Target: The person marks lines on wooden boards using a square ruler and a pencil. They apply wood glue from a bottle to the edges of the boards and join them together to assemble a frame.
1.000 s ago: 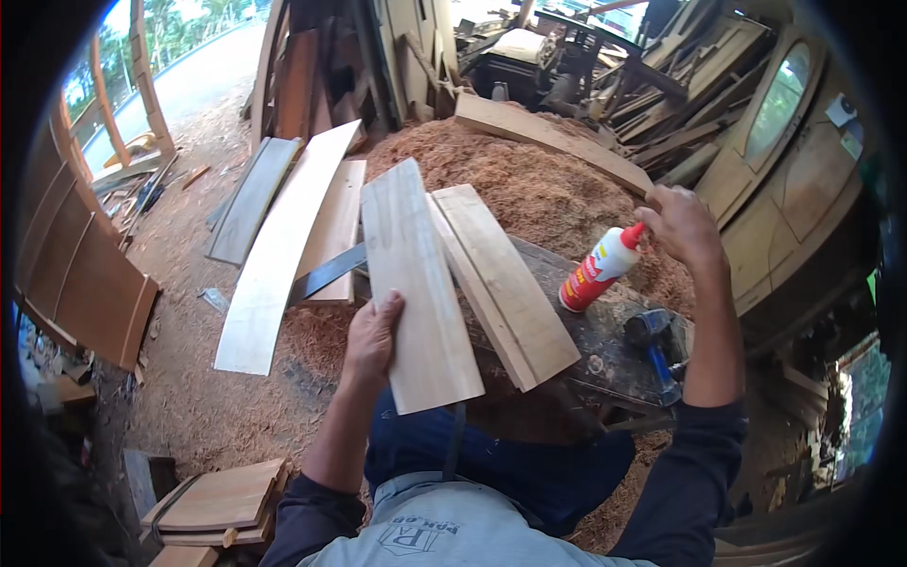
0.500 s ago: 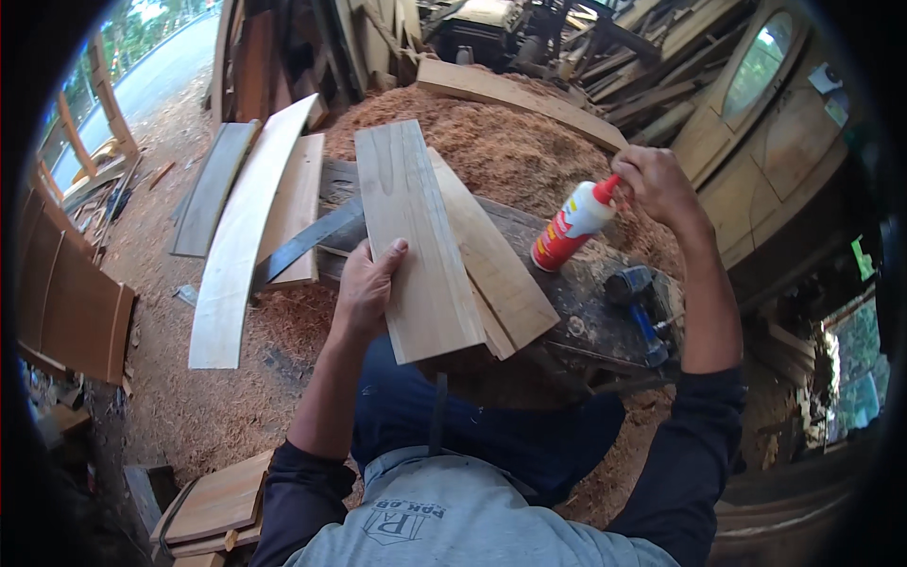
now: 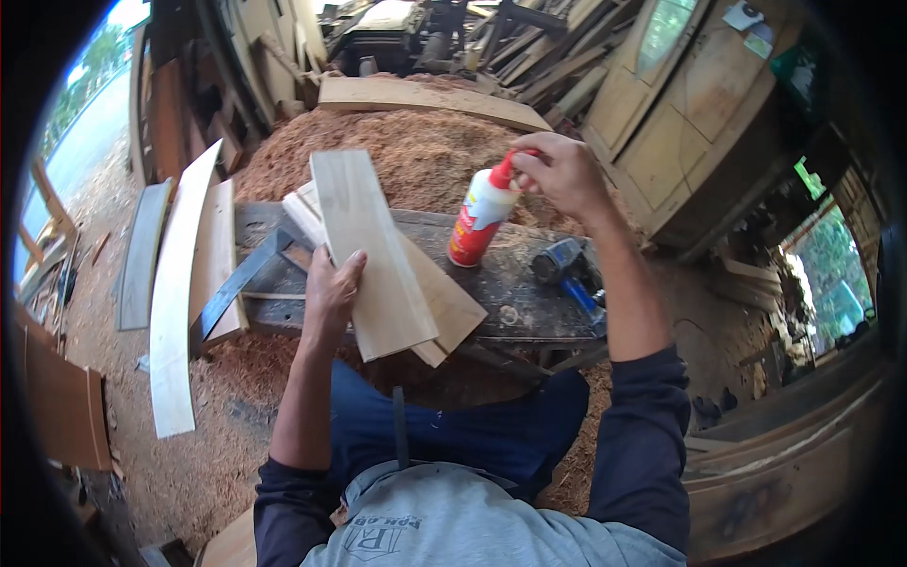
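My left hand (image 3: 333, 291) grips the left edge of a flat pale wooden board (image 3: 373, 255), thumb on top and other fingers hidden beneath. Under that board, other pale boards (image 3: 449, 298) poke out at an angle on the dark wooden bench (image 3: 525, 317). With closed fingers my right hand (image 3: 564, 178) holds the red cap of a white and red glue bottle (image 3: 475, 225). The bottle is nearly upright, base down, over the bench; whether its base touches the wood I cannot tell. Right of it lies a hammer (image 3: 578, 291) with a blue handle.
A metal square (image 3: 241, 285) rests at the bench's left end. Beside it lean a long pale board (image 3: 179, 302) and a grey board (image 3: 144, 260). Behind the bench is a heap of wood shavings (image 3: 406, 142) with a plank (image 3: 425, 99) across it. A wooden door (image 3: 685, 118) stands far right.
The view has swung to the right, so the scene sits further left. The glue bottle has come more upright. My left hand and its board are lower, closer over the other boards.
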Tool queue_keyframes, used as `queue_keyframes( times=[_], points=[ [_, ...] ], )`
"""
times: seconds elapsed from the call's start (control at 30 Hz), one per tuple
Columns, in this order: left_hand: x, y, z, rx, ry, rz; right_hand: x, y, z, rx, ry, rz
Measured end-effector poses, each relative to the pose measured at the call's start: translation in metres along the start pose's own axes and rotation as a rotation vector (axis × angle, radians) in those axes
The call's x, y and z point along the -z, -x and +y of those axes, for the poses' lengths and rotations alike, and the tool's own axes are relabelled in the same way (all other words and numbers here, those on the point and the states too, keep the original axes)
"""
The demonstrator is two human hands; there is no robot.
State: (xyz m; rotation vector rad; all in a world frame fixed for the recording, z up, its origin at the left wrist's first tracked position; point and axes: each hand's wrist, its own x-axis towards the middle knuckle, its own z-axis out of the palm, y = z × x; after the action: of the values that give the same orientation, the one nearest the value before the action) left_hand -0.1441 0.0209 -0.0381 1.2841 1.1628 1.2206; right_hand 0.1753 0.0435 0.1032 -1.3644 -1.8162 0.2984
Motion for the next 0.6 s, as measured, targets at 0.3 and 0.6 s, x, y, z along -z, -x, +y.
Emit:
queue_keyframes(
  times=[0.3, 0.6],
  points=[
    [0.013, 0.008, -0.023, -0.042, -0.118, -0.034, -0.014, -0.005, 0.000, 0.506, 0.230, 0.301],
    [0.033, 0.031, 0.031, 0.068, -1.173, 0.056, -0.042, 0.066, 0.017, 0.209, -0.301, 0.662]
  ],
)
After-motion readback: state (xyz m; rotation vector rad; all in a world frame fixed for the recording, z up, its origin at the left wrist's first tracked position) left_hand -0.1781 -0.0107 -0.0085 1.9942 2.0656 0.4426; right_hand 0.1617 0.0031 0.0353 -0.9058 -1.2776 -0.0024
